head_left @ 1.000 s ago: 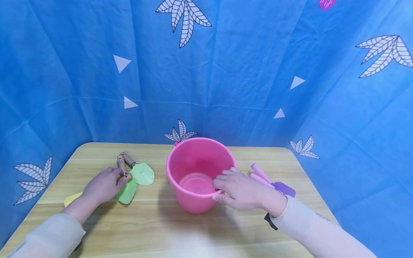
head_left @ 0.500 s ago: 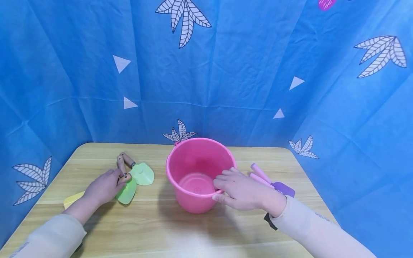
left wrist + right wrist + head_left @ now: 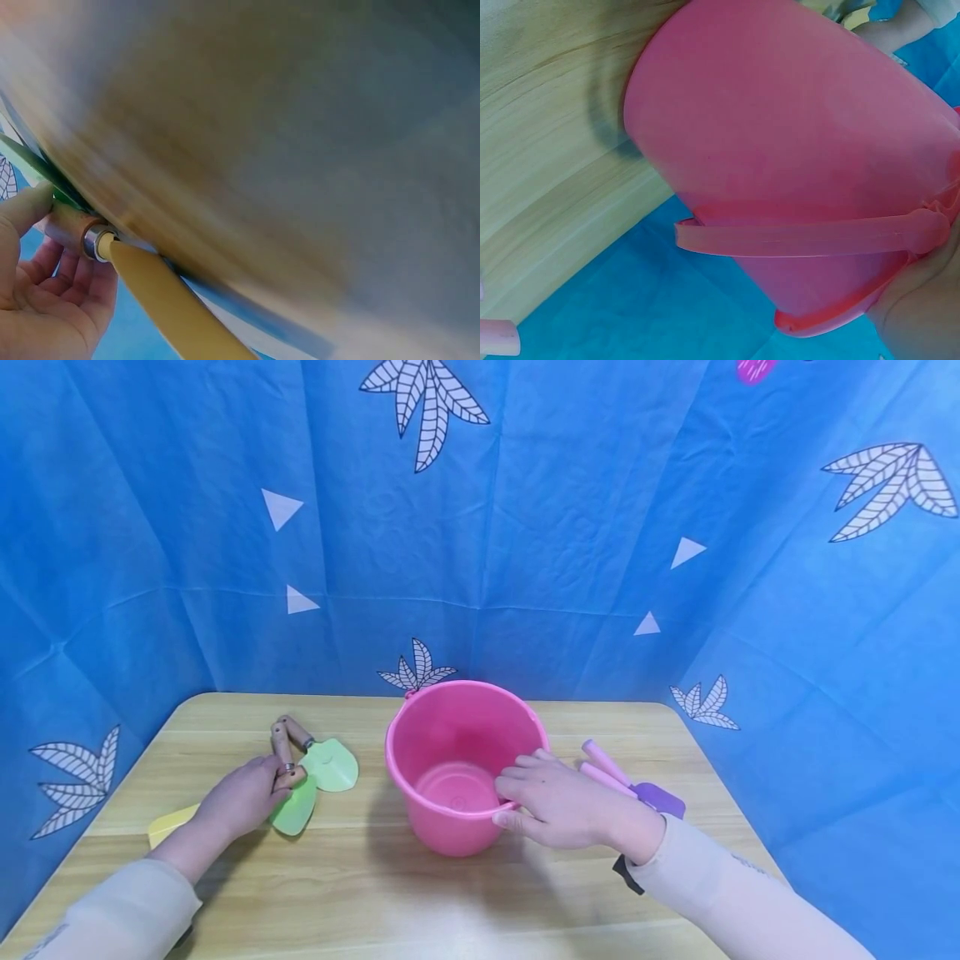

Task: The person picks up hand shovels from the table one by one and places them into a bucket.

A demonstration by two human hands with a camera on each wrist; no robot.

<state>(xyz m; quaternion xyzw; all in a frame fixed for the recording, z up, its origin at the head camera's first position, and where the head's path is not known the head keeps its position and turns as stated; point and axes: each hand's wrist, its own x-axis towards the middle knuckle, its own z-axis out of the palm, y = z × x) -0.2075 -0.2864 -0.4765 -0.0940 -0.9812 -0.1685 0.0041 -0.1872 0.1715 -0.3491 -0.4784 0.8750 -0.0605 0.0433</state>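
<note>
My left hand (image 3: pixel 238 797) holds a trowel (image 3: pixel 180 300) with a yellow blade by its wooden handle (image 3: pixel 71 226), thumb and fingers around it. In the head view the yellow blade shows behind my wrist. Two green trowels with wooden handles lie by the fingertips: the nearer one (image 3: pixel 296 807) partly under the held handle, the other (image 3: pixel 333 765) just beyond. A pink bucket (image 3: pixel 453 837) stands upright mid-table with nothing visible inside. My right hand (image 3: pixel 558 802) grips its right rim, fingers over the inside and thumb outside. The bucket's handle (image 3: pixel 810 236) hangs down its outer side.
Right of the bucket lies a purple-bladed shovel (image 3: pixel 660 799), with two pink handles (image 3: pixel 607 762) beside my right forearm, which partly hides them. The wooden table (image 3: pixel 315 902) ends at a blue patterned cloth (image 3: pixel 487 543) behind and at both sides.
Almost nothing moves. Both hands keep their places, and the bucket and trowels stay where they were; the head view shifts very slightly.
</note>
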